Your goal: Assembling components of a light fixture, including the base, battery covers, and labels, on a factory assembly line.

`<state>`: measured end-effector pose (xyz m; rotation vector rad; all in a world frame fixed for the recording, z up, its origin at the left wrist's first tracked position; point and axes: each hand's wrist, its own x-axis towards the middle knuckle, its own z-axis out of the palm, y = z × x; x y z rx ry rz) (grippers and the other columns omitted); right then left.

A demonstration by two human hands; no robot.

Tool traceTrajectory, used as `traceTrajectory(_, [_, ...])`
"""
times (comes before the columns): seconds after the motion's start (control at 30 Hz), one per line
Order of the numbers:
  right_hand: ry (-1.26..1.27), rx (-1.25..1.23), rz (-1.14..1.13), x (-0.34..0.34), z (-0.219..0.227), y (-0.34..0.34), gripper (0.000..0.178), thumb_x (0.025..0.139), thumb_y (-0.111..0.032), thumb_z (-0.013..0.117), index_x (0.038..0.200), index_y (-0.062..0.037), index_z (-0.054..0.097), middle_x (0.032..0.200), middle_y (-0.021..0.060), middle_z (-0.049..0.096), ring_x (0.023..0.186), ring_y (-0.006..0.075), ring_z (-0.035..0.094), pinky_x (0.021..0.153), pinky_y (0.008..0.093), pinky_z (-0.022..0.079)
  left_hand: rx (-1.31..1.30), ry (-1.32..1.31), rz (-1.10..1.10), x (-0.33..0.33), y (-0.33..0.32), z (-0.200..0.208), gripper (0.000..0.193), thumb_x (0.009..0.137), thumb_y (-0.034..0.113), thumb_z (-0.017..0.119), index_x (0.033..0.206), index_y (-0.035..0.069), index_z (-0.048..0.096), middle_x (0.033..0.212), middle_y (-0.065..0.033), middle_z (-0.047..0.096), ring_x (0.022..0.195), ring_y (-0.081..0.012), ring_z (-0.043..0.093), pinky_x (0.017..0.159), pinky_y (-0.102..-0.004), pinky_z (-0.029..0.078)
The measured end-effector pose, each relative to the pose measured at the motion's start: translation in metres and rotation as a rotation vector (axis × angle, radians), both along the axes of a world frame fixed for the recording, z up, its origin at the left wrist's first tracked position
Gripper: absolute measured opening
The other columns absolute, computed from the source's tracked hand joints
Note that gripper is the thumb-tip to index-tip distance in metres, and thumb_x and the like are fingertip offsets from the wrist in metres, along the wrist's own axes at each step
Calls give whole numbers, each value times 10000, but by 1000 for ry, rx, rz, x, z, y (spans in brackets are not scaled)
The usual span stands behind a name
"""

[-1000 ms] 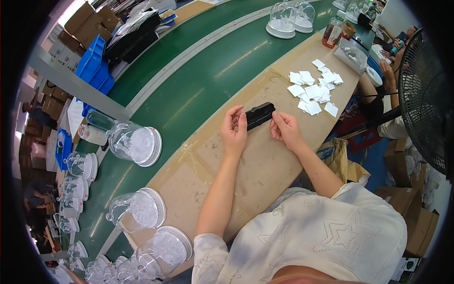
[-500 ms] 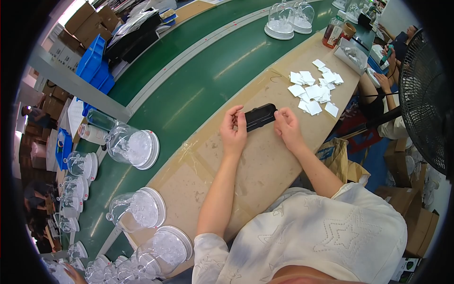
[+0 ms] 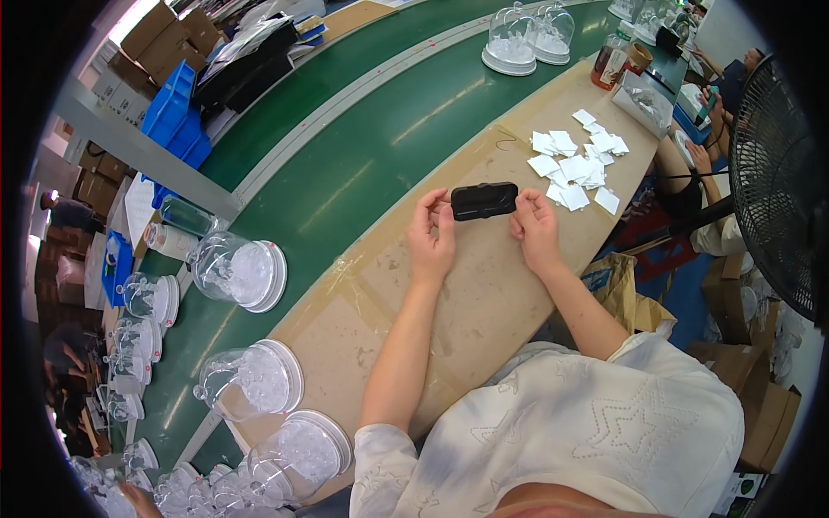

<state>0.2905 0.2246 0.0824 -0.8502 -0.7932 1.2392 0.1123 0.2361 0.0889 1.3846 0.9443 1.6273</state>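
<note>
Between my two hands is a small black oblong case [image 3: 484,201], shaped like a shallow tray with rounded ends and held above the brown workbench [image 3: 389,319]. My left hand [image 3: 432,231] pinches its left end between thumb and fingers. At the other end, my right hand [image 3: 535,226] grips the right edge with curled fingertips. The case's recessed side faces me, and its long side lies nearly level. A scattered pile of white square cards [image 3: 574,164] lies on the bench beyond my right hand.
Glass domes on white bases, such as this one [image 3: 252,380], stand at the left bench end and along the green conveyor [image 3: 345,164]. A bottle [image 3: 610,65] stands at the far bench end. A black fan [image 3: 777,181] is at the right, near other people.
The black case has turned from a slant to nearly level and shifted slightly right, its recessed side now facing me more. My right hand has moved a little right with it.
</note>
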Motion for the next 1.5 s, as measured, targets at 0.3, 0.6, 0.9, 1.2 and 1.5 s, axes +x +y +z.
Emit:
traceTrajectory(0.3, [14,21,1,1,-2,1,107,992,-173,552,993,-86,491,643,-32,399,516,72,353,477,221,296,51,116,144,2,7,3,146,871,-31,613,1012,8,616,988,-43,599,806,-95,580,607,-210,444])
traceTrajectory(0.6, [-19,27,5,1,-1,1,99,996,-158,539,993,-82,475,648,-28,403,512,73,350,475,223,294,-58,97,140,2,5,9,224,874,-13,637,1094,26,642,993,-21,612,857,-77,570,671,-197,453])
traceTrajectory(0.9, [-41,21,19,-1,0,-1,78,991,-133,539,990,-85,478,657,-21,434,518,73,368,475,221,295,-59,101,172,1,6,6,129,878,2,641,1005,25,649,963,-16,605,854,-80,576,650,-206,439])
traceTrajectory(1.2, [-178,13,25,-6,1,-1,101,957,-48,558,997,-72,468,701,4,525,573,80,476,501,219,356,-18,104,231,-4,8,6,84,872,15,663,951,37,647,1009,-23,636,868,-98,591,700,-234,447])
traceTrajectory(1.5, [-249,9,17,-4,2,-3,106,957,-73,572,959,-68,466,671,12,542,572,82,499,510,216,375,-122,-24,210,1,4,13,129,869,10,665,992,48,665,980,-24,629,809,-98,567,719,-240,457])
